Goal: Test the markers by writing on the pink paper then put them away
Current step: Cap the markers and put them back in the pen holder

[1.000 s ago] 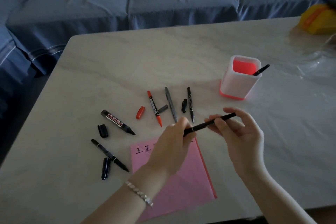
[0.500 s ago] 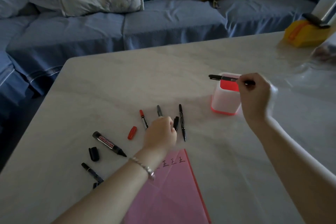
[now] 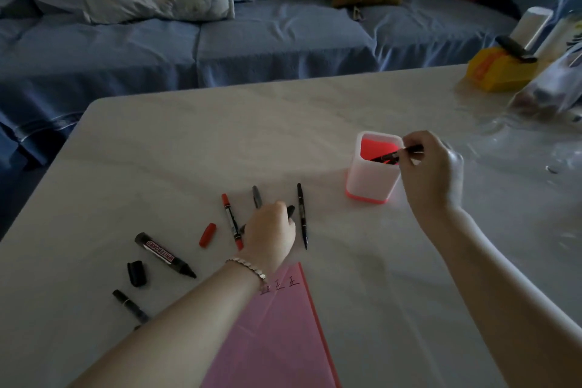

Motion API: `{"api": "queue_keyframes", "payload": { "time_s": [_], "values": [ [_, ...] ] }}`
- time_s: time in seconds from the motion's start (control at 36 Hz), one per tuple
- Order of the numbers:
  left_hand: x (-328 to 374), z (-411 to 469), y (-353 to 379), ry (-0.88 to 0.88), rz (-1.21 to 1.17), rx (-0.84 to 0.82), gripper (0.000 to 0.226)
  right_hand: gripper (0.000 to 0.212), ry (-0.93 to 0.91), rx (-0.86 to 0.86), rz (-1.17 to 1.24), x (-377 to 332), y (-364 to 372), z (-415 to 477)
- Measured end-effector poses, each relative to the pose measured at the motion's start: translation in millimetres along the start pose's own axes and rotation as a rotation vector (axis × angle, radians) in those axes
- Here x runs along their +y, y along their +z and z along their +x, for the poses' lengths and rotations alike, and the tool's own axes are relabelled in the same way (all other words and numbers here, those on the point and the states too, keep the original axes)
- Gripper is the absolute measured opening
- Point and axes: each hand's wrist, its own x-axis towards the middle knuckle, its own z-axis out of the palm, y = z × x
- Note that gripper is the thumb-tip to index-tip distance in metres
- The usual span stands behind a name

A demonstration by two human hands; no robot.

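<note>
Right hand: the right hand (image 3: 431, 167) pinches a black marker (image 3: 397, 153) near its upper end, which leaves the lower end free to tip into the holder (image 3: 373, 179). The marker slants across the rim, partly inside.
Left hand: the left hand (image 3: 271, 230) lies knuckles-up over the grey marker (image 3: 256, 197), fingers curled down. I cannot tell whether they actually grasp it. It is probably lined up as the next one to test.
Paper: the pink paper (image 3: 277, 334) lies close to the person, just beside the loose markers (handy for a quick scribble), with written marks near its top edge.
Markers on table: five. These are the grey one, a whiteboard marker (image 3: 165, 255), a red marker (image 3: 231, 220), a thin marker (image 3: 302, 214) and a stubby marker (image 3: 129, 305) half under the forearm.
Caps: three plainly seen. These are a red cap (image 3: 208, 235), a black cap (image 3: 136, 272) and a small cap (image 3: 290, 210) by the left fingers.
Holder: one.
</note>
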Motion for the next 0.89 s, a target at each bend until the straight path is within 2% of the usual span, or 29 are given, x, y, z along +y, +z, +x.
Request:
{"api": "queue_keyframes", "payload": {
  "time_s": [0.14, 0.22, 0.28, 0.33, 0.39, 0.53, 0.67, 0.72, 0.78, 0.89],
  "values": [
    [-11, -20, -26, -0.02, -0.275, 0.085, 0.013, 0.018, -0.078, -0.018, -0.104, -15, 3, -8],
    [-24, -43, -41, -0.054, -0.388, 0.091, 0.009, 0.012, -0.159, -0.021, -0.064, -30, 10, -30],
    [-34, -57, -47, -0.078, -0.492, 0.099, 0.007, 0.014, -0.048, -0.214, 0.0, -39, 23, -47],
    [-44, -69, -52, -0.135, -0.58, 0.079, 0.007, 0.024, 0.08, -0.469, -0.058, -43, 41, -63],
    [-52, -80, -55, -0.186, -0.598, 0.052, 0.008, 0.035, 0.17, -0.632, -0.108, -44, 60, -74],
    [-64, -104, -60, -0.222, -0.669, 0.062, 0.013, 0.038, 0.337, -0.721, -0.166, -50, 91, -85],
    [-65, -116, -57, -0.218, -0.744, 0.065, 0.015, 0.021, 0.404, -0.7, -0.205, -48, 99, -85],
    [-65, -118, -55, -0.206, -0.765, 0.067, 0.011, 0.015, 0.471, -0.707, -0.081, -44, 97, -82],
    [-64, -119, -52, -0.199, -0.781, 0.06, 0.005, 0.012, 0.628, -0.692, 0.205, -45, 86, -81],
    [-57, -122, -47, -0.188, -0.902, 0.014, 0.021, 0.014, 0.858, -0.609, 0.77, -57, 42, -89]
  ]
}}
